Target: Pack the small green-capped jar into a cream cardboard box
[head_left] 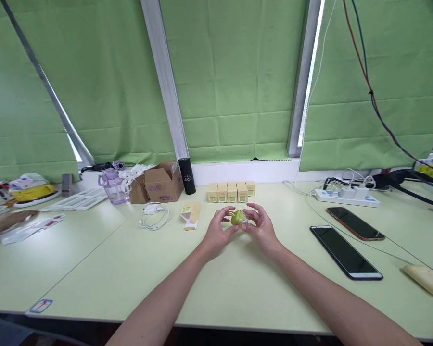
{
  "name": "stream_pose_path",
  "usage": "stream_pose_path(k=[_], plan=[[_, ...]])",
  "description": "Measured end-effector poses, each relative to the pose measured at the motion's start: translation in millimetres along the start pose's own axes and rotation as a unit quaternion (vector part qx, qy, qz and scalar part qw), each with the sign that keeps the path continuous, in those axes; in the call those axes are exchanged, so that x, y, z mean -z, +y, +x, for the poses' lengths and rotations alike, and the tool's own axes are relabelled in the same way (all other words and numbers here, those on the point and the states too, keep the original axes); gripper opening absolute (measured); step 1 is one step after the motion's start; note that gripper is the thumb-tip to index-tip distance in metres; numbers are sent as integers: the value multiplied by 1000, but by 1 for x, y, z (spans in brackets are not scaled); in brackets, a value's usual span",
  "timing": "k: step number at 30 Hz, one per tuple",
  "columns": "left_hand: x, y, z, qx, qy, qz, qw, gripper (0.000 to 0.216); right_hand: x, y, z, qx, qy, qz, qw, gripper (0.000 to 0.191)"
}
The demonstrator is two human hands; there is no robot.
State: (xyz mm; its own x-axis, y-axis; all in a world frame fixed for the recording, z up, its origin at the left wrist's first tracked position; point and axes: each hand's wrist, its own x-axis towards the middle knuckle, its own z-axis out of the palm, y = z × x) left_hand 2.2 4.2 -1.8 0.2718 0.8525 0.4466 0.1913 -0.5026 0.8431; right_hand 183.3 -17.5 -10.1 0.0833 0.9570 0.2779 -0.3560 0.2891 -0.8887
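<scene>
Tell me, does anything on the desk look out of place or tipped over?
One small box lies opened on its side, left of the hands, while five like it stand in a neat row behind. Both hands hold a small green thing.

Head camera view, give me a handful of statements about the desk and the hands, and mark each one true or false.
1. Both hands, the left hand and the right hand, hold one small green object. True.
2. A row of small cream boxes stands behind the hands. True.
3. The two smartphones lie to the left of the hands. False: they lie to the right, screens dark.
4. The black cylinder lies on its side. False: it stands upright beside the cardboard box.
5. An opened cream box lies left of the hands. True.
6. The power strip has nothing plugged in. False: white chargers sit in it.
</scene>
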Motion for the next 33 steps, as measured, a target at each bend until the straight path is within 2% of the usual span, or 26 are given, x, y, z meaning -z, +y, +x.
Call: stream_pose_path(k=[7,12,17,24,33], plan=[[4,-1,-1,4,-4,40,999,47,-1,-2,-2,-2,-12,-18,1000,70],[5,-2,0,8,25,100,995,47,2,-1,0,17,49,-72,996,56],[6,-7,-1,12,-1,146,989,42,6,4,5,17,100,-101,990,50],[4,-11,-3,22,-27,196,980,46,8,7,6,20,99,-119,988,50],[5,-16,-3,6,-22,206,978,45,9,8,6,25,101,-118,988,47]])
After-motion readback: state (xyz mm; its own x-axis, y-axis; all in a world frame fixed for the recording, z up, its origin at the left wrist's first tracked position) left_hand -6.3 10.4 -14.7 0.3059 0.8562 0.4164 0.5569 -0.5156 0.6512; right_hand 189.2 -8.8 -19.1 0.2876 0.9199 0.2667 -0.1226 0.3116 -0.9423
